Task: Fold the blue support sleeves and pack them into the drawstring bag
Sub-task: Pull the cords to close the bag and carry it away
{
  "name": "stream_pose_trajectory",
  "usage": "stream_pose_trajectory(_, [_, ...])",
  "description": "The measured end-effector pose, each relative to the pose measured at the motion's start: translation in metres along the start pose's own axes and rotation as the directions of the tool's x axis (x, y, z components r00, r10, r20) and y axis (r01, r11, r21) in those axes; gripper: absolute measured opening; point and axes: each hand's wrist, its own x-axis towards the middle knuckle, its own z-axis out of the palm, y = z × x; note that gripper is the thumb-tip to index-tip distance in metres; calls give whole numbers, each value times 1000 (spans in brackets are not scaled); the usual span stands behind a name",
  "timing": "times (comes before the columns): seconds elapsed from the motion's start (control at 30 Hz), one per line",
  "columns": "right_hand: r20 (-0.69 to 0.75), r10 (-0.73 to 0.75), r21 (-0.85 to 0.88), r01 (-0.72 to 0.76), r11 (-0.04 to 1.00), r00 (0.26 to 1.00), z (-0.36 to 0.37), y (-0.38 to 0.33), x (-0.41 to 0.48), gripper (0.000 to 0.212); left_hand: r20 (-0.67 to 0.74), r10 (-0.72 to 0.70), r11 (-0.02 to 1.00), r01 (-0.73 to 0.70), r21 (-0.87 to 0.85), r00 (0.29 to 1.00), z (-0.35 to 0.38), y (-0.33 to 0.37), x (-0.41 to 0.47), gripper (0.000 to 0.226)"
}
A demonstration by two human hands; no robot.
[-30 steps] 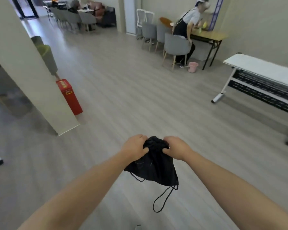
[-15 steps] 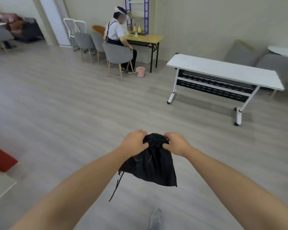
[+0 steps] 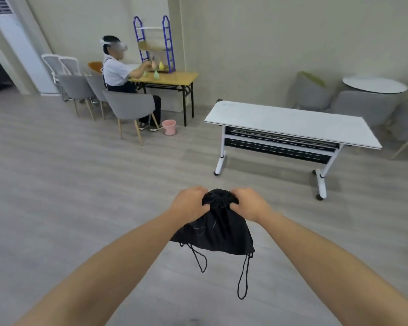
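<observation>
A black drawstring bag (image 3: 217, 229) hangs in the air in front of me above the grey floor. Its mouth is bunched tight at the top. My left hand (image 3: 190, 203) grips the left side of the gathered mouth and my right hand (image 3: 250, 203) grips the right side. Two black cord loops (image 3: 243, 276) dangle below the bag. No blue support sleeves are visible; the inside of the bag is hidden.
A white folding table on wheels (image 3: 290, 123) stands ahead to the right. A person sits on a grey chair (image 3: 130, 107) at a wooden table (image 3: 172, 78) at the back left, a pink bucket (image 3: 169, 127) beside them. Grey armchairs and a round table (image 3: 375, 84) are far right.
My view has swung to the right: the red box and pillar left the frame and the white table came nearer to centre. Both hands kept their grip on the bag's mouth; the cords swung.
</observation>
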Motion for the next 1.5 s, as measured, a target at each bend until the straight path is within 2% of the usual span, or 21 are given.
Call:
stream_pose_trajectory(0.2, [-54, 56, -8, -57, 998, 997, -39, 66, 127, 14, 3, 96, 994, -96, -47, 995, -1, -22, 166, 25])
stream_pose_trajectory(0.33, [-90, 91, -101, -100, 990, 992, -79, 110, 211, 11, 25, 162, 983, -159, -97, 987, -9, -34, 279, 16])
stream_pose_trajectory(0.43, [-150, 125, -124, -145, 982, 981, -107, 146, 272, 4, 11, 217, 966, -213, -146, 976, -21, -35, 362, 16])
stream_pose_trajectory(0.5, [-175, 143, -115, -165, 980, 974, -121, 168, 308, 6, 22, 221, 963, -215, -160, 975, -26, -34, 409, 17])
stream_pose_trajectory(0.7, [-234, 156, -127, -189, 974, 960, -161, 246, 422, 8, -12, 251, 960, -251, -121, 968, -20, -36, 558, 24])
stream_pose_trajectory(0.8, [-214, 154, -120, -182, 976, 965, -183, 290, 481, 3, -5, 225, 966, -224, -128, 974, -14, -36, 634, 23])
stream_pose_trajectory(0.87, [-204, 144, -124, -171, 977, 968, -200, 320, 521, 8, 5, 217, 969, -215, -121, 976, -12, -33, 684, 20])
stream_pose_trajectory(1.0, [-177, 110, -163, -139, 977, 978, -233, 381, 599, 9, 24, 224, 974, -223, -37, 974, -15, -27, 782, 22])
stream_pose_trajectory(1.1, [-201, 109, -128, -136, 982, 974, -252, 419, 652, 5, -6, 205, 977, -205, -67, 979, -14, -25, 848, 21])
stream_pose_trajectory(1.33, [-180, 154, -90, -172, 981, 972, -273, 509, 768, 3, 24, 192, 979, -190, -69, 981, 16, -27, 996, 20])
stream_pose_trajectory(1.5, [-90, 214, -78, -221, 972, 973, -257, 579, 851, 4, 157, 222, 975, -213, -68, 962, 61, -48, 1107, 19])
